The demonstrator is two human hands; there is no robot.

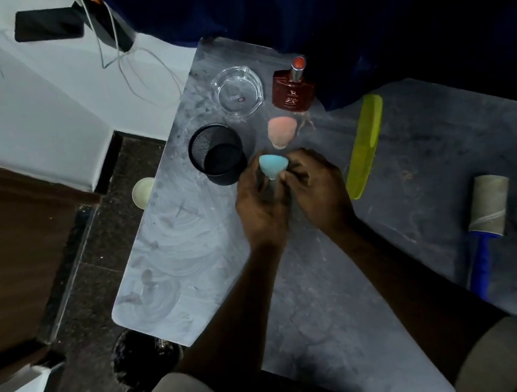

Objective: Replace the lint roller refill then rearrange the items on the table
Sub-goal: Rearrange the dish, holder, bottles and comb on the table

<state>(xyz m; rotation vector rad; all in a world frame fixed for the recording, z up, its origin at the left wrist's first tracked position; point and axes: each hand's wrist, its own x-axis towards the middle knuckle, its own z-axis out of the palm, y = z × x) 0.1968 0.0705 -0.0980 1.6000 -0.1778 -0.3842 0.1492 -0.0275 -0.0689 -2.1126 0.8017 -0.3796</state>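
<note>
Both my hands meet over the middle of the grey table (352, 283). My left hand (261, 209) and my right hand (316, 190) together grip a light blue makeup sponge (273, 165), whose wide end sticks up above my fingers. A pink sponge (281, 131) stands just beyond it. The lint roller (489, 210), with a blue handle and a brownish roll, lies at the table's right side, away from both hands.
A black mesh cup (217, 154) stands left of the sponges. Behind are a glass ashtray (238, 95) and a red perfume bottle (293, 88). A yellow-green comb (365, 146) lies right of my hands. A phone (47, 25) and cables lie on the white surface at far left.
</note>
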